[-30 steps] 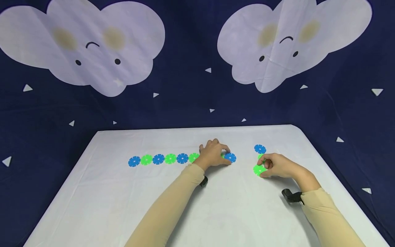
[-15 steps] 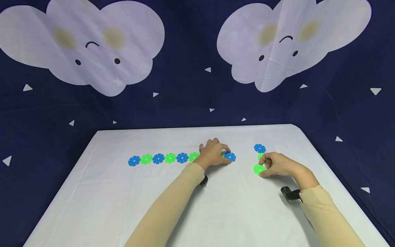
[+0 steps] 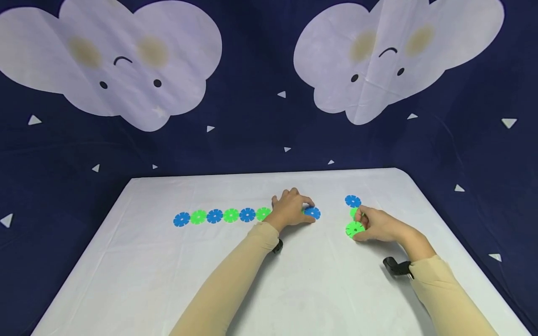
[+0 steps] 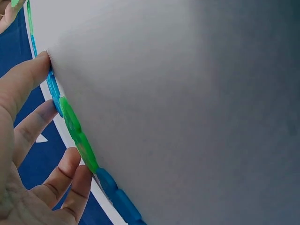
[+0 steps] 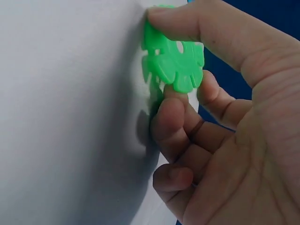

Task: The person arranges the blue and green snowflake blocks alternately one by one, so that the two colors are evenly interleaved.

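Observation:
A row of notched plastic discs, alternating blue and green, lies flat on the white table; a green disc is mid-row. My left hand reaches over the row's right part, hiding some of it. Its thumb and index finger hold opposite edges of the rightmost blue disc. Further right, my right hand pinches a green disc between thumb and fingers. In the right wrist view this green disc is tilted, with its lower edge apart from the cloth. Behind it lies another green disc, partly covered by my fingers.
A loose blue disc lies behind the right hand. White cloth covers the table, whose far edge meets a dark blue curtain printed with clouds. Each wrist carries a black camera mount.
The green disc in my right hand has gone from lying nearly flat to tilted up, and the fingers have closed in on it. The left hand has stayed on the blue disc.

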Demonstrator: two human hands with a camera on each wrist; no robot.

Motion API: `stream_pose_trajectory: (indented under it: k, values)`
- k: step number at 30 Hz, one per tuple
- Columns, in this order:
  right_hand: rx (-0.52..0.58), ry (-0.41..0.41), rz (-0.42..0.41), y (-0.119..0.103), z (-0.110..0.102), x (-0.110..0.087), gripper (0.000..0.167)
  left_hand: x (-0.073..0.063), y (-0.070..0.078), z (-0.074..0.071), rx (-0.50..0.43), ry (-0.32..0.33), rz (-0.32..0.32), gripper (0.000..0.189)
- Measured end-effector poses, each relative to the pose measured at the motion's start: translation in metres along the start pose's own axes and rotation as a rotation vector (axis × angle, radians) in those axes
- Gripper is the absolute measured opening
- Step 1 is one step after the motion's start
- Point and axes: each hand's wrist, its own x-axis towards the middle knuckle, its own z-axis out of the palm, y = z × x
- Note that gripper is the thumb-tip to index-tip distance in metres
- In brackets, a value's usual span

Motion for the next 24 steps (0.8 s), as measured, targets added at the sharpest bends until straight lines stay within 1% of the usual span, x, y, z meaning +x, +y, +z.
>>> stream_pose_trajectory:
  k: [9,12,20,24]
  values:
    - [0.015,0.006,-0.044,0.0036,0.0017,-0.0029,0.054,-0.0006,0.0009,-0.0018,-0.015,-0.011,-0.013,0.048]
    - [0.016,0.012,-0.043,0.0028,0.0025,-0.0044,0.054,-0.0006,0.0010,-0.0019,-0.020,-0.015,-0.017,0.048]
    - [-0.026,0.018,-0.022,-0.0011,0.0038,-0.0052,0.050,-0.0010,0.0009,-0.0016,-0.028,-0.010,-0.023,0.047]
    - [-0.050,0.025,-0.038,-0.0017,0.0040,-0.0040,0.049,-0.0010,0.0010,-0.0016,-0.025,-0.011,-0.023,0.047]
